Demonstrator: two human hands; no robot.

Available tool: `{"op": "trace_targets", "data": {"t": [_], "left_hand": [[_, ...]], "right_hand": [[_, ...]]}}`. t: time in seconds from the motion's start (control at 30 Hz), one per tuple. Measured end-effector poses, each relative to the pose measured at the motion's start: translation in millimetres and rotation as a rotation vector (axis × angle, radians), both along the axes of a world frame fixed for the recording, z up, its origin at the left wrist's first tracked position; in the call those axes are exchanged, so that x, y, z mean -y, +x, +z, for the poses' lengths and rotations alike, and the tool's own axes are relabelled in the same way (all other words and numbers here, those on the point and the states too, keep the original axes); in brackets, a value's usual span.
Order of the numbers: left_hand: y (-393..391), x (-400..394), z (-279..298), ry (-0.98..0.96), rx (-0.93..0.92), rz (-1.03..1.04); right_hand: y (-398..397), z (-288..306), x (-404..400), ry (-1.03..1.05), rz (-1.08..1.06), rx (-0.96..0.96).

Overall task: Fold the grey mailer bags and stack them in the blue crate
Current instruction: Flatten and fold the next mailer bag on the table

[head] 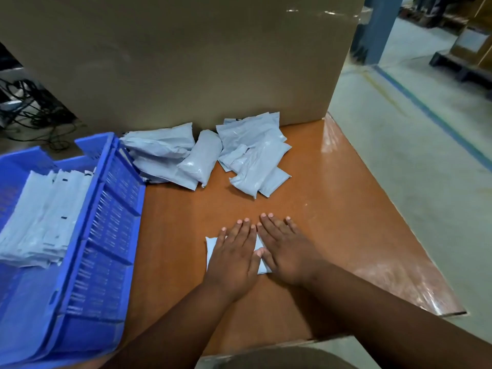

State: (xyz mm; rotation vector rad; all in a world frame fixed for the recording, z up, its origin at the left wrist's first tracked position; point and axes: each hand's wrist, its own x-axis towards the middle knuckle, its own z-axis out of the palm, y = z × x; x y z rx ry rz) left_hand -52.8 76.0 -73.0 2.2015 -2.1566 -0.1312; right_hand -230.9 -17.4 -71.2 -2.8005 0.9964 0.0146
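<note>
Head view, looking down on a brown surface (332, 209).

Both hands lie flat, side by side, on one small folded grey mailer bag (211, 249) near the middle of the near part of the surface. Left hand (234, 258) covers the bag's left and centre; right hand (286, 251) covers its right side. Fingers (243, 233) of both hands are straight and held close together, pointing to the far side, pressing down; nothing is gripped or pinched. The two hands touch or nearly touch along their inner edges. Only the bag's left edge, a strip between the hands and a near corner show; the rest is hidden under the palms.

Loose mailer bags (202, 158) lie in an untidy pile at the far side of the surface, just in front of a large cardboard box (186, 62) that stands along the far edge. The pile splits roughly into a left cluster, touching the crate's far right corner, and a right cluster (255, 158); several bags overlap. These are well apart from the hands.

Blue crate (111, 222) sits at the left, its slotted right wall beside the surface's left part. Inside it, stacked flat bags (45, 217) lie in overlapping rows towards the left and far end.

Right of the surface: grey floor (412, 155) with a blue painted line (431, 115); a blue pillar (380, 27) far right. Dark cables (29, 107) on the floor at far left.
</note>
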Motion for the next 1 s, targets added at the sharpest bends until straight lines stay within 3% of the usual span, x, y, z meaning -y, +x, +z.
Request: {"op": "trace_targets", "data": {"t": [0.3, 0.53, 0.7, 1.0], "left_hand": [[4.0, 3.0, 5.1, 0.080, -0.004, -0.007], [-23.4, -33.5, 24.9, -0.017, 0.025, -0.063], [-44.4, -40.9, 19.0, 0.102, 0.067, 0.093], [-24.4, -51.3, 15.2, 0.113, 0.058, 0.095]], "right_hand": [[-0.2, 10.0, 0.1, 0.018, 0.021, -0.063], [-35.7, 21.4, -33.0, -0.069, 0.019, 0.076], [-43.1, 7.8, -46.3, -0.031, 0.030, -0.009], [-42.9, 4.9, -40.8, 0.025, -0.012, -0.043]]}}
